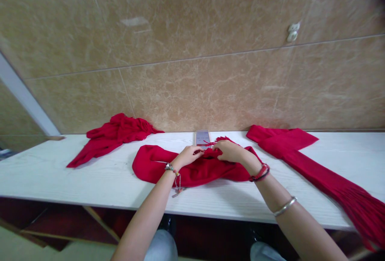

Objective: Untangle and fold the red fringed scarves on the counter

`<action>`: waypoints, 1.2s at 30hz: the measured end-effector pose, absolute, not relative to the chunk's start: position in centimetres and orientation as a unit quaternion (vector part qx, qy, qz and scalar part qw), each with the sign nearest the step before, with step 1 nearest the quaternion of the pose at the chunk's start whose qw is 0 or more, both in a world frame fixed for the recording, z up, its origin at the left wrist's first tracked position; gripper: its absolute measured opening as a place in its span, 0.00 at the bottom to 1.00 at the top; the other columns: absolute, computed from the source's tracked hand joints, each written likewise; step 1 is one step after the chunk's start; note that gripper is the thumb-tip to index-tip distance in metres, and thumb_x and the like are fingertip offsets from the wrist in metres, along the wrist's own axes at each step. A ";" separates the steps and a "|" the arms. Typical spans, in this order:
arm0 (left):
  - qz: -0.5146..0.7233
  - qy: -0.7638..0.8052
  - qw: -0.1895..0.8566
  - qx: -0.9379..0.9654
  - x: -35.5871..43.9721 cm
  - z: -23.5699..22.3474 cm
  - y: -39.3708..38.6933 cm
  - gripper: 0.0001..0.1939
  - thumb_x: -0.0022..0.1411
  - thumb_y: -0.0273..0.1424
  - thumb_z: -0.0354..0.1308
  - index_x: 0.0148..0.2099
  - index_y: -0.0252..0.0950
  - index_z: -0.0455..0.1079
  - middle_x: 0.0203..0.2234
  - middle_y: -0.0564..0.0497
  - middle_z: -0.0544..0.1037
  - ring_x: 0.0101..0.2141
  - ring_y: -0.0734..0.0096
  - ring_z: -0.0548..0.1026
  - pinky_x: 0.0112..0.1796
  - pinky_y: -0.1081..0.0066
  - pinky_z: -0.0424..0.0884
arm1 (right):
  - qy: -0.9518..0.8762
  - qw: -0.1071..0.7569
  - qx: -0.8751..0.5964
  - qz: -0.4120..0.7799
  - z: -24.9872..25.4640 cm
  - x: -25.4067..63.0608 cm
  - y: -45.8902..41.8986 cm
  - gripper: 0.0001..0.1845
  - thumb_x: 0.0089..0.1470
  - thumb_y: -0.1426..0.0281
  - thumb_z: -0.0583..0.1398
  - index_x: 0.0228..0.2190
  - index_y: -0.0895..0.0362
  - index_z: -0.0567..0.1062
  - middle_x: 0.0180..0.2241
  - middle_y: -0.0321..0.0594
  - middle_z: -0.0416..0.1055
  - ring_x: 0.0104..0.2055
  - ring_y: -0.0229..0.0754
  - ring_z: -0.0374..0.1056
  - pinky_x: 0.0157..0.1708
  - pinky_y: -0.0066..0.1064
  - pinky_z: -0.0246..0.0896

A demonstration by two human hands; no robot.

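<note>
And here's the red scarf (204,175), mid-surface, long axis left to right, directly beneath both hands! The right hand (230,150) has a narrow grip, pinching gathered cloth; the left hand (190,155) sits close by, touching, though whether it pinches, one can't tell. On the white surface (99,189): phone (202,137) just beyond, crumpled cloth (114,136) far left, fringed scarf (303,166) right, tiled wall (195,32) behind.

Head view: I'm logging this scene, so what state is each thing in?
Middle red scarf: looped and bunched.
Left red scarf: crumpled.
Right red scarf: folded across itself, fringed end spread.
Phone: screen lit.
Left hand: fingers bent at the middle red scarf.
Right hand: likewise; both grips partly hidden.
</note>
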State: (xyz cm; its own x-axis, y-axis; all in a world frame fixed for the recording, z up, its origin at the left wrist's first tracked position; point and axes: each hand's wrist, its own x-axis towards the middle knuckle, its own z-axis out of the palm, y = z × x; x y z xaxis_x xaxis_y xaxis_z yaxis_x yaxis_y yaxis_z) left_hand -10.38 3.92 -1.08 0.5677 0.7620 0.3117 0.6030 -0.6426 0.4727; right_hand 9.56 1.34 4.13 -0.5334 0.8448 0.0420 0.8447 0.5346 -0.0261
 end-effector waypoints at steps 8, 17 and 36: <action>0.259 0.388 0.156 0.871 -10.2 -0.9 3.7 0.13 0.62 0.34 0.49 0.43 0.35 0.71 0.39 0.48 0.76 0.39 0.69 0.73 0.39 0.73 0.66 | -0.871 0.042 -0.490 -0.027 4.2 9.5 1.6 0.14 0.50 0.77 0.50 0.31 0.59 0.76 0.35 0.47 0.75 0.37 0.41 0.69 0.36 0.27 0.58; 0.299 0.355 0.140 0.875 -9.1 0.3 2.9 0.10 0.60 0.32 0.53 0.42 0.34 0.71 0.37 0.47 0.76 0.38 0.70 0.72 0.40 0.73 0.66 | -0.864 0.207 -0.459 0.008 4.0 9.9 1.6 0.13 0.51 0.76 0.52 0.33 0.58 0.76 0.31 0.42 0.75 0.33 0.40 0.70 0.34 0.26 0.58; 0.484 0.347 0.083 0.799 -7.2 6.9 -0.2 0.05 0.58 0.25 0.53 0.36 0.34 0.69 0.31 0.50 0.74 0.35 0.71 0.72 0.38 0.73 0.67 | -0.720 0.585 -0.374 0.006 7.9 8.5 -1.1 0.07 0.49 0.68 0.56 0.31 0.55 0.72 0.26 0.38 0.74 0.29 0.40 0.70 0.32 0.31 0.64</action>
State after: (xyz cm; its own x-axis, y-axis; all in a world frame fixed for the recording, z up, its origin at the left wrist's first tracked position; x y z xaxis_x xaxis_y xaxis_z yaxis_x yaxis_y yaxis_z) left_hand -7.19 -0.23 6.92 0.2909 0.6348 0.7158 0.4734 -0.7456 0.4689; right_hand 8.48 -1.11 7.93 -0.0368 0.5452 0.8375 0.5309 0.7207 -0.4458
